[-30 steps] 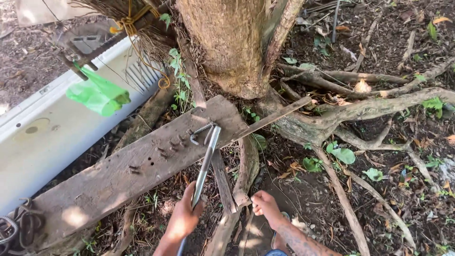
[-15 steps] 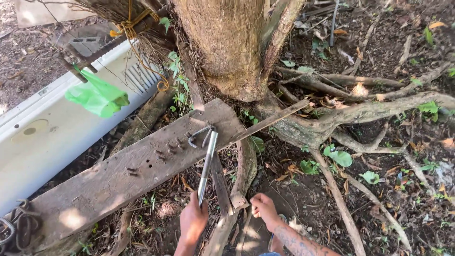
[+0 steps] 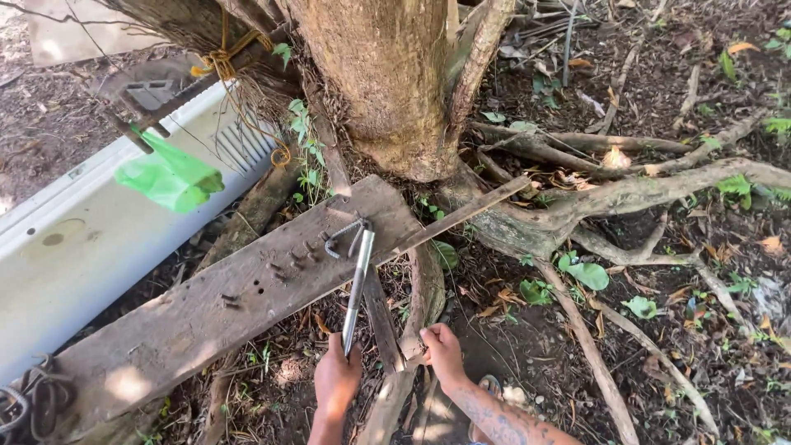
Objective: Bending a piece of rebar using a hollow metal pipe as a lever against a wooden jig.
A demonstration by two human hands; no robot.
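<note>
The left hand (image 3: 336, 381) is closed in a fist around the lower end of a long, slim, grey metal bar with a curved claw head (image 3: 356, 280). The bar runs up and slightly right from that grip, smooth and dull-shining, and its hooked head lies on a broad, weathered grey-brown wooden plank (image 3: 206, 317), well above the fist. The plank is rough and cracked, lies slantwise over the soil, and carries a row of dark rusty nails (image 3: 288, 262) standing up just left of the claw.

The right hand (image 3: 442, 353) has its fingers curled down over the end of a pale, gnarled root or stick (image 3: 412, 330) just right of the bar; its grip is closed on that wood.

Behind the plank rises a thick, rough-barked tree trunk (image 3: 387, 82) with twisting roots spreading right across dark, leaf-littered earth. To the left lies a long white smooth panel (image 3: 74, 255), with a crumpled bright green plastic bag (image 3: 169, 177) above it.
</note>
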